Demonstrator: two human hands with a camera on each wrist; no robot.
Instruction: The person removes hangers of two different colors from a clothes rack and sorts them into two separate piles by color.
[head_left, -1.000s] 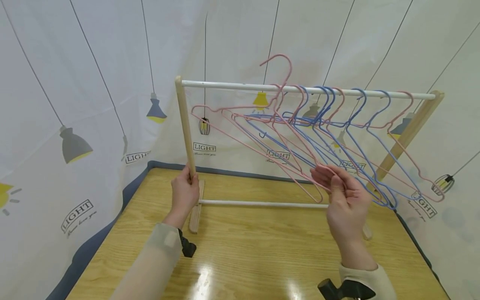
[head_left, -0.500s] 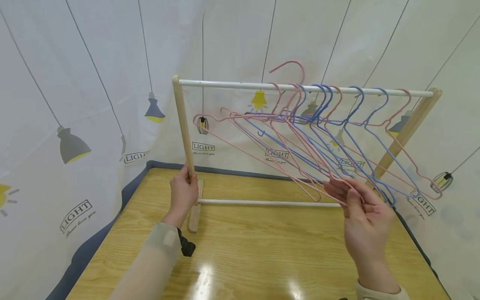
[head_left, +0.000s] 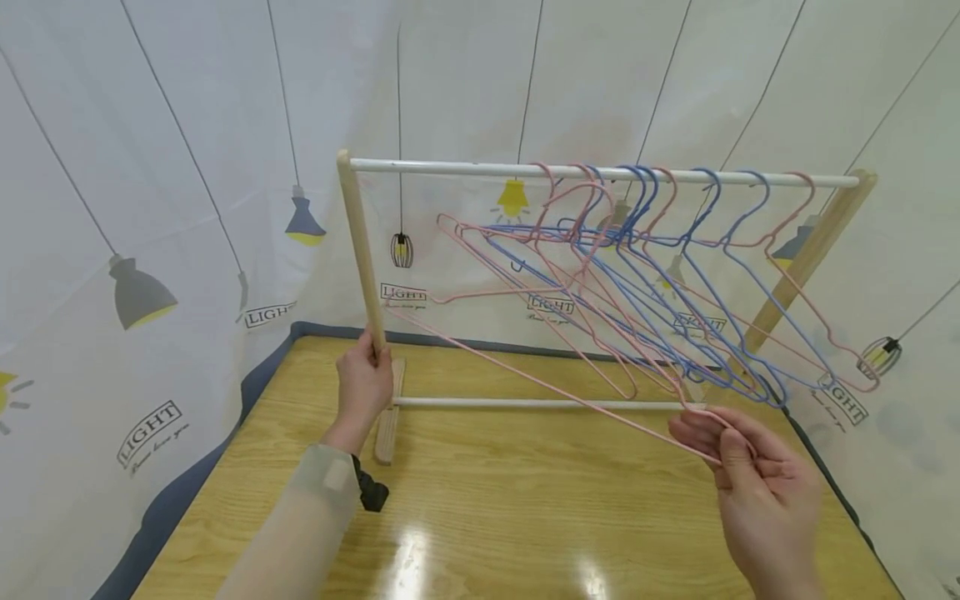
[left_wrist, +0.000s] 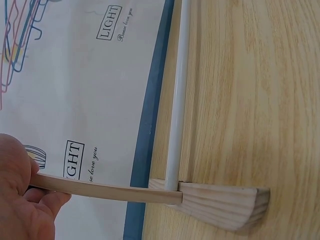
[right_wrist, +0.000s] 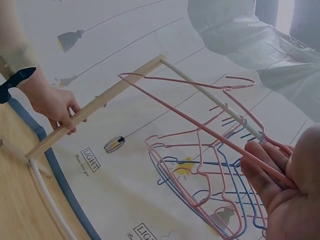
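Head view: right hand (head_left: 772, 492), fingers curled, pinches one pink hanger (right_wrist: 200, 125) at a corner, hook off the rail (head_left: 450, 168), near hung hangers (head_left: 626, 239). Left hand (head_left: 365, 375), fingers wrapped round wooden post (head_left: 361, 246) above table (head_left: 487, 475).

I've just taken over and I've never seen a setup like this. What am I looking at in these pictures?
No machine here, just a person working bare-handed. The wide view comes from a camera worn on the head; the two smaller ones come from cameras on the wrists. A clothes rack stands on a wooden table. The left hand grips its wooden upright. The right hand holds one end of a pink hanger, whose hook is off the white top rail. Other pink and blue hangers hang there.
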